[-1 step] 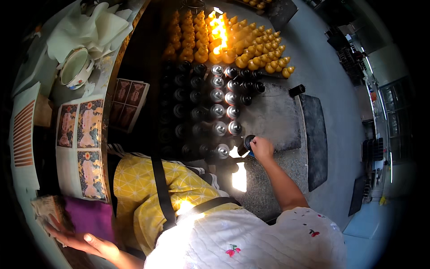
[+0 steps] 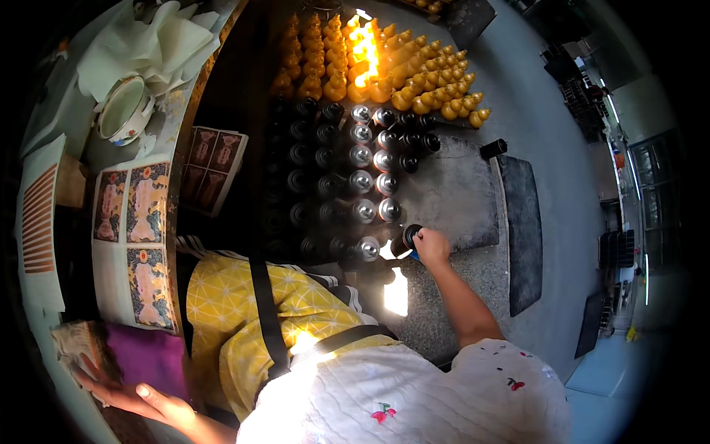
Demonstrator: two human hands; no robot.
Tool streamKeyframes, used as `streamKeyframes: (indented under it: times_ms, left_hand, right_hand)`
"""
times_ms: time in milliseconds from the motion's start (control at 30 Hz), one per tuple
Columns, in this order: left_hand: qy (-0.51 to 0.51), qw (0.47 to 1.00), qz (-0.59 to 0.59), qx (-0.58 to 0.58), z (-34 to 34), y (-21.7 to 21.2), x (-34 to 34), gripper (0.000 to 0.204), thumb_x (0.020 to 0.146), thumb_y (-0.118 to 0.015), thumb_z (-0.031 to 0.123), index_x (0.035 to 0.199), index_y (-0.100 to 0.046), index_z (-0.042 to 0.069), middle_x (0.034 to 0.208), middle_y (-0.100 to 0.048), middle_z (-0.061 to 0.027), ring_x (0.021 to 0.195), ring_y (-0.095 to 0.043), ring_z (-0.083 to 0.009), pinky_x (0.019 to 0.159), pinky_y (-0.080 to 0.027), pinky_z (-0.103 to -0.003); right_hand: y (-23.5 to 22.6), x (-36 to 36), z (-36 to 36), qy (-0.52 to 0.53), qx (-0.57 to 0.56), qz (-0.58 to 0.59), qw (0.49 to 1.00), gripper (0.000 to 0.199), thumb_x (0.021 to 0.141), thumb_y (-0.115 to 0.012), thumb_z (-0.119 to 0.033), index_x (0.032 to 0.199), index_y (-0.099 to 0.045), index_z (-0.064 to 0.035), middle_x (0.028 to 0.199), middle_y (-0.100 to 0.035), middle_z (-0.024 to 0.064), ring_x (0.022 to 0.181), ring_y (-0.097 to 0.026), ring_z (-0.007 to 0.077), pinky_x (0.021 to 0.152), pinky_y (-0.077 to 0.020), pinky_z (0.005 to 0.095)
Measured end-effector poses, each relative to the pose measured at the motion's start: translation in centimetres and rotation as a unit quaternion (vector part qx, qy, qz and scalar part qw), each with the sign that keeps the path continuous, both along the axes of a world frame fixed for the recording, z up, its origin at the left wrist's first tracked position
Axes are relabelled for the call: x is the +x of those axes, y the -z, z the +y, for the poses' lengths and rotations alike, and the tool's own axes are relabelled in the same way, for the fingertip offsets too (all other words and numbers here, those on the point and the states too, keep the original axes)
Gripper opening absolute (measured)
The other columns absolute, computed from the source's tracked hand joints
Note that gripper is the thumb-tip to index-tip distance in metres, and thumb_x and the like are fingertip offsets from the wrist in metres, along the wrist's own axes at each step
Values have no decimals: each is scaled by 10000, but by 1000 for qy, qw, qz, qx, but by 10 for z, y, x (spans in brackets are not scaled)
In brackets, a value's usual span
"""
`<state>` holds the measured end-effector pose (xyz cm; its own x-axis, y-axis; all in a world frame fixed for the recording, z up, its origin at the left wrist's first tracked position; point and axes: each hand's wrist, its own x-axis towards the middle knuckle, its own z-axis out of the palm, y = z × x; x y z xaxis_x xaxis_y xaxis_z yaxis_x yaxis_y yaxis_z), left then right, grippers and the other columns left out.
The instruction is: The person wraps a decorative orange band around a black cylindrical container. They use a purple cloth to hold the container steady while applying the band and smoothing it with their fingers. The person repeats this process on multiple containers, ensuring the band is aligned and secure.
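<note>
My right hand (image 2: 433,247) is closed round the upper end of a black cylindrical vessel with a stepped top (image 2: 411,235). It tilts beside the near end of the rows, and something small and blue shows under my fingers. Similar dark vessels with knobbed tops (image 2: 363,211) stand in rows to its left and beyond, several of them shining in sunlight. At the lower left, my left hand (image 2: 129,396) has its fingers stretched out and thumb apart. It rests against a crumpled grey-brown cloth-like piece (image 2: 80,351), next to a purple cloth (image 2: 148,361).
Golden gourd-shaped pieces (image 2: 444,81) stand in rows at the back. One black cylinder (image 2: 493,149) lies apart by a dark board (image 2: 520,233). On the left bench are printed pattern sheets (image 2: 148,203), a white enamel pot (image 2: 122,111), pale crumpled sheets (image 2: 148,48) and a striped sheet (image 2: 41,222).
</note>
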<state>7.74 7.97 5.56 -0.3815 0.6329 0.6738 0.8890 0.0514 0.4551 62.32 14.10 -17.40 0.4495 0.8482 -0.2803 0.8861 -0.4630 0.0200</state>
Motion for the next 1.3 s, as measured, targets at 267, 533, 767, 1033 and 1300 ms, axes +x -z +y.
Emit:
streamKeyframes:
  times_ms: [267,533,767,1033,1300]
  left_hand:
    - [-69,990,87,-82,-8,-8,-7,830,1007,-372,598,1565,-242,-2,1569,-323,-260,1464,-317,-383,1194,-221,-539]
    - [-56,990,103,-79,-3,-8,-19,776,1035,-368,543,1570,-212,3,1565,-324,-261,1454,-334,-390,1183,-271,-538]
    - [-49,998,38,-26,-7,-7,-14,883,984,-476,582,1574,-183,-7,1559,-339,-257,1458,-330,-375,1180,-268,-534]
    - [-91,993,43,-60,-28,0,-15,829,1004,-474,537,1580,-193,10,1590,-290,-245,1477,-294,-365,1200,-215,-526]
    - [-237,964,30,-117,-88,24,-45,861,924,-618,513,1548,-295,16,1562,-352,-221,1443,-322,-391,1188,-160,-540]
  right_hand:
    - [103,-10,-9,171,-15,48,984,252,890,-670,-387,960,-749,-159,995,-734,114,945,-697,346,790,-552,466]
    - [113,-22,-12,228,-3,106,968,289,913,-640,-392,1002,-772,-150,1036,-732,140,974,-693,366,815,-554,470]
    - [131,-15,-27,230,23,109,967,294,847,-701,-378,959,-786,-119,952,-744,154,896,-717,348,774,-553,438]
    - [107,-12,-14,205,48,86,974,356,890,-647,-416,942,-764,-84,945,-734,159,907,-694,387,794,-548,473]
    - [50,-140,93,8,325,494,807,342,1020,-486,-266,928,-695,-12,736,-630,50,611,-545,134,586,-429,264]
